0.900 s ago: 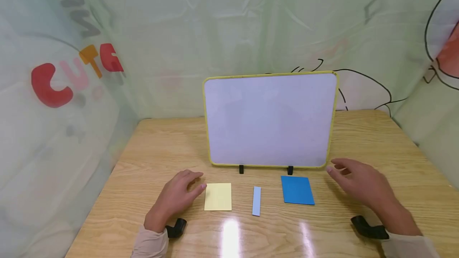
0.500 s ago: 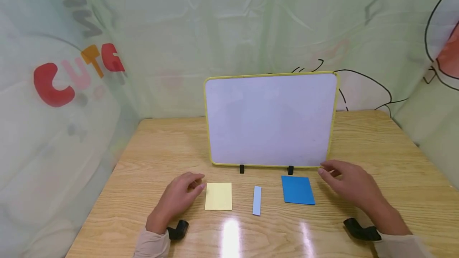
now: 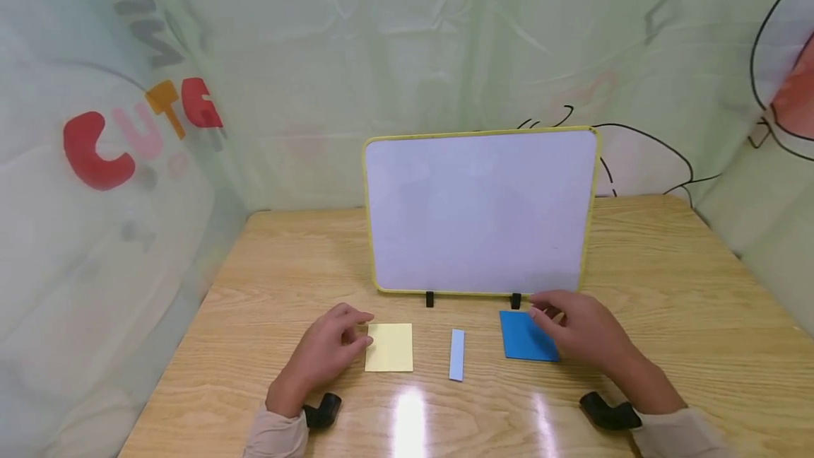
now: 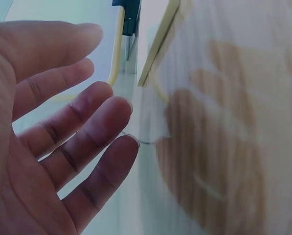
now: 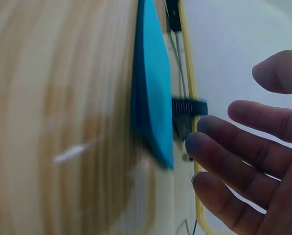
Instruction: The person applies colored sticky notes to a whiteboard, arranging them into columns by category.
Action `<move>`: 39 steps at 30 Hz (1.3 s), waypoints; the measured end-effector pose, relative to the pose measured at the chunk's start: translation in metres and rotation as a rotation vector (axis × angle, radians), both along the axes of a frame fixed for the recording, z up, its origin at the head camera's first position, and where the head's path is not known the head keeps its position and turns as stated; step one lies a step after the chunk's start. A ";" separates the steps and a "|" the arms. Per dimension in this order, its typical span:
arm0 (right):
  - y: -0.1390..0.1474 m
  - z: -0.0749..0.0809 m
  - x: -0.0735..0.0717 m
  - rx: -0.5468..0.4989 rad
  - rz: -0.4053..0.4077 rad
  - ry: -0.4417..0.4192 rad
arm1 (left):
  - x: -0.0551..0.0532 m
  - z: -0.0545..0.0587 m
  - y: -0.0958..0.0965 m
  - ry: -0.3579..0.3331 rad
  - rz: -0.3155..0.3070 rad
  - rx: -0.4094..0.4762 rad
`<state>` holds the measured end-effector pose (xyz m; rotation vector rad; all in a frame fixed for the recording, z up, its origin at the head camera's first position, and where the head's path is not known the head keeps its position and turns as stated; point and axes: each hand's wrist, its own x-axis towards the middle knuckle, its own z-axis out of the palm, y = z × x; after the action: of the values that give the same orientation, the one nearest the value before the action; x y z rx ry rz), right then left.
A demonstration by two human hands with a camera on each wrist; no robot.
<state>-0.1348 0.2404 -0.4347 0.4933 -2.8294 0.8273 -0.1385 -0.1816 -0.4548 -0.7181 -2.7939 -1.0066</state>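
Note:
My left hand hovers at the left edge of a pale yellow sticky note pad, fingers relaxed and holding nothing. In the left wrist view its fingers are spread over the table, with their shadow on the wood. My right hand is over the right part of a blue sticky note pad, thumb and fingers apart. The right wrist view shows the blue pad lying on the table beside those loosely bent fingers. A narrow light-blue strip lies between the two pads.
A whiteboard with a yellow frame stands upright behind the pads on black feet. The wooden table meets a printed curtain at the back and sides.
My right hand has moved left, from beside the blue pad to over its right part. My left hand has shifted slightly right, up to the yellow pad's edge.

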 end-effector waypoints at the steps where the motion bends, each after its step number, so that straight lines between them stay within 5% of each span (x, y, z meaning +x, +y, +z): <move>1: -0.004 0.000 0.000 0.001 0.009 0.001 | 0.000 0.000 0.001 0.000 -0.003 -0.002; 15: -0.064 -0.006 -0.004 0.024 0.243 0.125 | 0.005 -0.002 0.008 -0.003 -0.133 -0.089; 23: -0.098 -0.003 -0.007 0.028 0.326 0.031 | 0.008 0.001 0.008 -0.028 -0.149 -0.158; 32: -0.123 -0.007 -0.013 0.054 0.444 0.073 | 0.004 -0.004 0.006 -0.026 -0.199 -0.160; 39: -0.138 -0.008 -0.013 0.076 0.478 0.019 | 0.003 -0.004 0.008 0.016 -0.179 -0.195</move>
<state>-0.1480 0.1023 -0.4426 1.2116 -2.7675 0.7760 -0.1355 -0.1740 -0.4587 -1.0101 -2.8824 -0.7527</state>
